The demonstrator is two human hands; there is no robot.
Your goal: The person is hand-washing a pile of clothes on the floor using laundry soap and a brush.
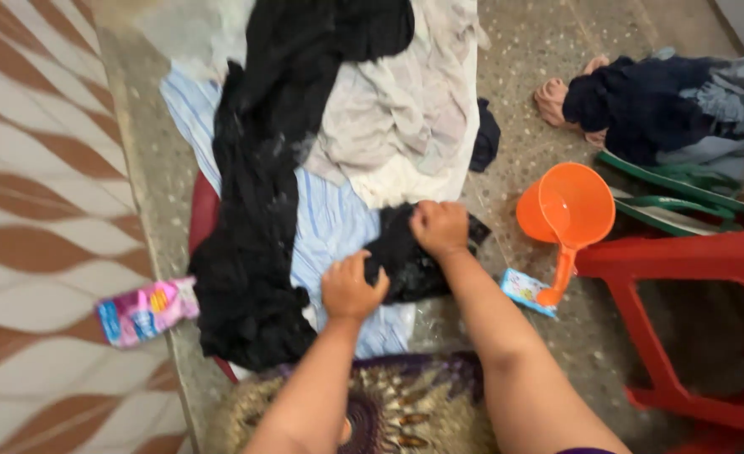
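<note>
Head camera, looking down: both bare hands clench one small black cloth (410, 256) pressed flat on a pale blue striped sheet (330, 223) spread over a speckled stone floor (540, 109). The left hand (351, 288) is balled into a fist on the cloth's near-left corner; the right hand (439, 227) is balled on its far-right part — so the cloth is gripped at two points and runs between the fists on a slant, from near left to far right. That slant is its long axis, and a short stretch of dark fabric bridges the gap between the knuckles. Neither hand is nearer than the other in any useful sense: each already has fabric bunched under its fingers, though the fingertips themselves are tucked out of sight.

Just left of the left hand, a long black garment (258, 210) lies down the sheet and ends in a heap. Beyond the hands sits a crumpled cream cloth (405, 109). To the right, well apart from the cloth, an orange plastic jug (567, 210) lies on its side with its handle toward a small blue packet (523, 290). A pink pouch (145, 311) rests on the patterned tiles at left — a red plastic chair (683, 261) stands at right, behind it a pile of dark clothes (641, 101)
</note>
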